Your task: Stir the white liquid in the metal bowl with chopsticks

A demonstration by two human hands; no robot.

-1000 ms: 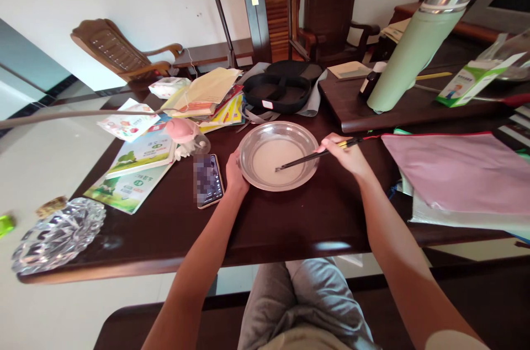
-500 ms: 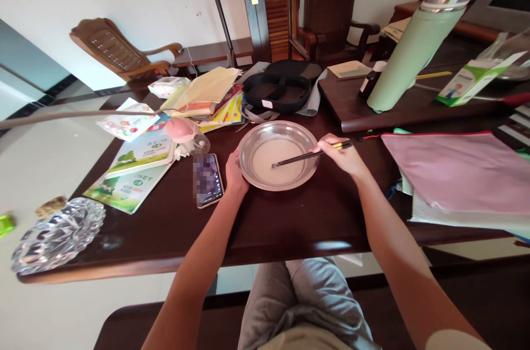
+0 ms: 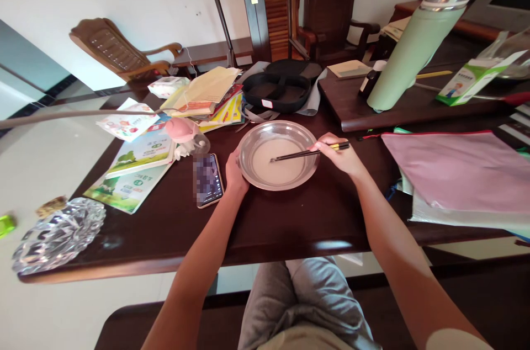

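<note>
The left hand [image 3: 235, 173] is gripping the near-left rim of the pan [image 3: 278, 155] at mid-table, beside the phone [image 3: 208, 179]. The right hand [image 3: 340, 155] is pinching chopsticks [image 3: 307, 153], whose tips are sweeping farther left through the pale batter [image 3: 276, 166] than a second ago, so stirring is continuing.

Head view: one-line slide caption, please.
Left hand steadies metal basin; right hand holds chopsticks in pale liquid.
</note>
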